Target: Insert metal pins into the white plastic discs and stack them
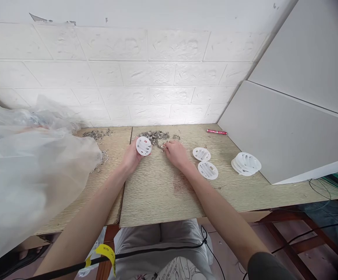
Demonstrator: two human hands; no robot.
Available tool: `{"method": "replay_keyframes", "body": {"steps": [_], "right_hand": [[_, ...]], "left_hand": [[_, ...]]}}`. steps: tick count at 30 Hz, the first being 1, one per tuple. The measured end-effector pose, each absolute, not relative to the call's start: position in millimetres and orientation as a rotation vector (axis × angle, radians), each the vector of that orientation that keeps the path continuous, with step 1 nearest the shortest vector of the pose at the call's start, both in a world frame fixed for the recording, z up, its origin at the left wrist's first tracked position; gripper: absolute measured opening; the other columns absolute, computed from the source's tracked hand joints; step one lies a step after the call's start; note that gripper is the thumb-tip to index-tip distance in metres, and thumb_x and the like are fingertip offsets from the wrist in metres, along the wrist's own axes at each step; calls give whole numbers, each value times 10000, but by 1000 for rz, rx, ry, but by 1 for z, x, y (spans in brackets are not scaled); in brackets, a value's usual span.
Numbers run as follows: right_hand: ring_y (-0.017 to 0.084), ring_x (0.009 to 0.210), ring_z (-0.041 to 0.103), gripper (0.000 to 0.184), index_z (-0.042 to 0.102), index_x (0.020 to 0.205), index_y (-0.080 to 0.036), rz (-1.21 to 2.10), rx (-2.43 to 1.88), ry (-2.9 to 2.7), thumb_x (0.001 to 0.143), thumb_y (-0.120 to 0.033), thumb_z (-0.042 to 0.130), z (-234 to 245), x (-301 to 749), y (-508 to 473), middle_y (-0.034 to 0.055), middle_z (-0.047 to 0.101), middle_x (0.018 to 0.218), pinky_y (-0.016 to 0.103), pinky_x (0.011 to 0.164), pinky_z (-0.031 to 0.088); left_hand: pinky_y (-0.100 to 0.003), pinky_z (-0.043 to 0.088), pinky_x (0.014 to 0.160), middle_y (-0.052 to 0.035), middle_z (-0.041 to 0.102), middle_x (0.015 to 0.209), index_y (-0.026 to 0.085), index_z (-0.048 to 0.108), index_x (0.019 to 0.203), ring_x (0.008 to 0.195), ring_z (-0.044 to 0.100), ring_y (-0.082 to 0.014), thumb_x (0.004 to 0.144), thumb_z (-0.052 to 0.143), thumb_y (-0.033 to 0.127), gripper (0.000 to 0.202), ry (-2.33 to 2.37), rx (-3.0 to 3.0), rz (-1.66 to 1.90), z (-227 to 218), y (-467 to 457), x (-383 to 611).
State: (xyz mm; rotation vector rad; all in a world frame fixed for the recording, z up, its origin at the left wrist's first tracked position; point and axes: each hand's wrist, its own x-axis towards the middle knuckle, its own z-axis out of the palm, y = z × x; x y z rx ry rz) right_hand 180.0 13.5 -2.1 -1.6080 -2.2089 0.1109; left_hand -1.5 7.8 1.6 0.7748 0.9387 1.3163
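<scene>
My left hand grips a round white plastic disc with slots and small metal pieces on its face, tilted toward me. My right hand is at the near edge of a pile of small metal parts, its fingers pinched together. What lies between those fingertips, if anything, is too small to make out. Two similar discs, an upper disc and a lower disc, lie flat to the right of my right forearm.
A stack of white discs stands farther right beside a grey panel. A red pen lies near the wall. On the left, a large translucent plastic bag covers part of the table, with more metal parts behind it.
</scene>
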Motion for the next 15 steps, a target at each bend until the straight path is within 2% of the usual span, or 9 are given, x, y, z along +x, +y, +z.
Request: {"method": "replay_keyframes", "body": {"steps": [4,9,12,15], "right_hand": [[171,817,548,251,622,809,-153,347,-1480,-2096,923,-128,399,-1,179,14,87,621,927,267,697,353],[126,609,498,253,609,874,-172,883,-1334,-1894,896,-169,357,6,173,8,-22,556,675,241,630,365],[121,608,474,292,633,844,-174,938,-1260,-1888,925,-227,357,8,170,5,-28,525,652,233,621,360],[124,659,492,343,661,852,-172,850,-1165,-1939,965,-325,376,7,170,4,-13,559,698,233,641,359]], "left_hand": [[-272,547,651,-83,665,909,170,600,895,829,644,-189,926,469,381,250,944,787,1314,2,8,-1],[-275,548,682,-58,654,869,172,600,864,785,625,-164,917,489,379,240,956,764,1311,3,7,0],[-271,543,688,-52,651,851,174,603,863,757,610,-153,912,498,383,239,953,764,1308,3,6,0],[-265,537,692,-48,651,842,172,606,859,735,600,-145,895,529,397,240,938,788,1304,3,6,-1]]}}
